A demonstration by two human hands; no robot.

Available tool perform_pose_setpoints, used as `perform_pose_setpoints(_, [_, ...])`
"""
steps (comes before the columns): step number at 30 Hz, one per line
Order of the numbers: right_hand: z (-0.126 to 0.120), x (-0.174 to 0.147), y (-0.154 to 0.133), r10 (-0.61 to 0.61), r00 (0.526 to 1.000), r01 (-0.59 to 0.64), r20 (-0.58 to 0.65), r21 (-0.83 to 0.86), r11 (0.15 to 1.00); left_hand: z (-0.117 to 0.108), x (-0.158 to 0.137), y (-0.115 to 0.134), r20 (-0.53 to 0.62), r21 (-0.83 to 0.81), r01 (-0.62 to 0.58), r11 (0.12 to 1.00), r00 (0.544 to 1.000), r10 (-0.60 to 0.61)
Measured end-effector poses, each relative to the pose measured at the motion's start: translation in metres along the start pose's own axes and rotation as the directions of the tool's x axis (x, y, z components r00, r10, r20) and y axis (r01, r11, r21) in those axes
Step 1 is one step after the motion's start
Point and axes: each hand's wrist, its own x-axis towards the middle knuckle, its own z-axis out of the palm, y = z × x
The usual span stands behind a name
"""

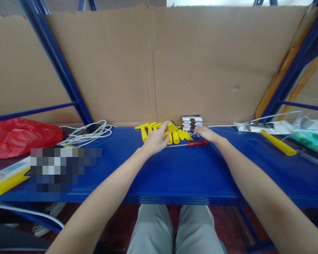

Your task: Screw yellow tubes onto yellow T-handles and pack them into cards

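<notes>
My left hand [156, 139] is closed on a yellow scraper [171, 129] with a dark edge at its top, held just above the blue shelf. Around it lie several yellow T-shaped handles [143, 133] and a row of small yellow pieces [184, 134]. My right hand [206, 134] reaches down to a scatter of small metal-looking parts [196, 135], its fingertips drawn together; whatever is between them is too small to make out. A screwdriver with a red handle [197, 143] lies in front of both hands. Behind the right hand stands a stack of small white-and-black boxes [192, 122].
A cardboard panel [201, 63] closes off the back of the blue shelf [180, 173]. Coiled white cable [95, 134] and a red plastic bag [23, 137] are on the left. To the right lie a yellow tube-like handle [278, 143] and a green-and-white packet [311, 139].
</notes>
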Motion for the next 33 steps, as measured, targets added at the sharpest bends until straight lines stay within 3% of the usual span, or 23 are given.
perform_pose_setpoints(14, [-0.009,-0.008,-0.012,-0.039,0.998,0.041,0.039,-0.057,0.998,-0.001,0.000,0.001,0.014,0.008,0.008,1.000,1.000,-0.008])
perform_pose_setpoints(27, [-0.012,-0.013,-0.010,0.041,0.997,-0.030,0.065,-0.161,0.986,0.001,0.001,0.000,-0.011,0.042,-0.038,0.998,0.999,0.038])
perform_pose_setpoints(33, [-0.011,-0.012,-0.008,0.043,0.997,-0.035,0.058,-0.129,0.991,0.001,-0.001,-0.002,-0.007,0.077,-0.175,0.982,0.984,0.176])
